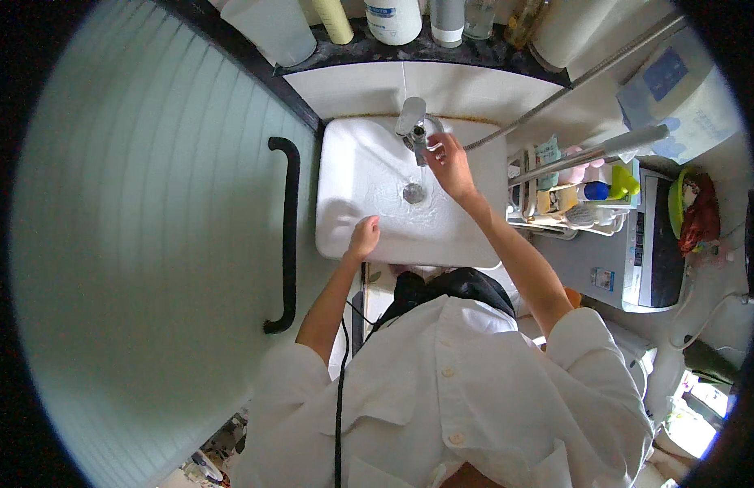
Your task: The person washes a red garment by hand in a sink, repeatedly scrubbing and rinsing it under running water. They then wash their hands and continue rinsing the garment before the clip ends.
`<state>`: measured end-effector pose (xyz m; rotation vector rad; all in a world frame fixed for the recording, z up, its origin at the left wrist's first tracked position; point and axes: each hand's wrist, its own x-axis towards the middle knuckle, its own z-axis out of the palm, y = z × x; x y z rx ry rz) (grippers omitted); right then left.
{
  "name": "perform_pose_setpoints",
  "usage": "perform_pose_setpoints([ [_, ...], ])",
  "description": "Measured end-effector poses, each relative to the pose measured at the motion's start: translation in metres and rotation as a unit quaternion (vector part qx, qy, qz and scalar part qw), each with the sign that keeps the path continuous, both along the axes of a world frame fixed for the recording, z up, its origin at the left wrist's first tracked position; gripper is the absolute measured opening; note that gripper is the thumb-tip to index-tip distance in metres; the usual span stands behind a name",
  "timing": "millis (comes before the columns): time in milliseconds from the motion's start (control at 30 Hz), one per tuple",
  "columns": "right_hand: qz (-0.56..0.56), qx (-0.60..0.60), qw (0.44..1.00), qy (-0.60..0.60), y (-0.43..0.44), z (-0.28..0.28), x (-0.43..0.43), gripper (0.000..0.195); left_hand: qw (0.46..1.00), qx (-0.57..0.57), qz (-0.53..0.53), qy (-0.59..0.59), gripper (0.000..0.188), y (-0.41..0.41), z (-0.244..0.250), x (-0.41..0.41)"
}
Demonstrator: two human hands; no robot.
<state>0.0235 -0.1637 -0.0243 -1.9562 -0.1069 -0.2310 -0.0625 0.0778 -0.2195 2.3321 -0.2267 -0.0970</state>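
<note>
Water runs from a chrome faucet (412,119) into a white sink (346,158), rippling around the round metal drain (413,193). My right hand (448,160) is raised at the right side of the faucet spout, its fingers bent close to the metal; whether they touch it cannot be told. Over the sink's front left part is my left hand (365,236), fingers curled and thumb side up, with no object visible in it. The fingers of the left hand are partly hidden.
A dark shelf (377,58) with bottles and a cup runs behind the sink. On the left stands a ribbed glass door (169,213) with a black handle (290,238). A rack of toiletries (572,183), a metal hose (535,110) and a washing machine (603,256) are at the right.
</note>
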Motion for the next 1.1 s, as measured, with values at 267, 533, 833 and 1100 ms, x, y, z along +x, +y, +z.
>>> perform_pose_setpoints([
  [267,0.074,-0.364,0.915,-0.156,0.015,0.019,0.036,0.026,0.992,-0.090,0.072,0.046,0.024,0.007,0.000,-0.013],
  [533,0.088,-0.381,0.902,-0.184,0.017,0.017,0.041,0.019,0.986,-0.132,0.073,0.071,0.025,0.004,-0.004,-0.013],
  [833,0.080,-0.407,0.894,-0.171,0.027,0.014,0.049,0.020,0.984,-0.123,0.079,0.102,0.024,0.005,-0.002,-0.012],
  [1100,0.024,-0.400,0.902,-0.158,0.030,0.021,0.036,0.023,0.988,-0.117,0.077,0.069,0.020,0.004,0.008,-0.013],
])
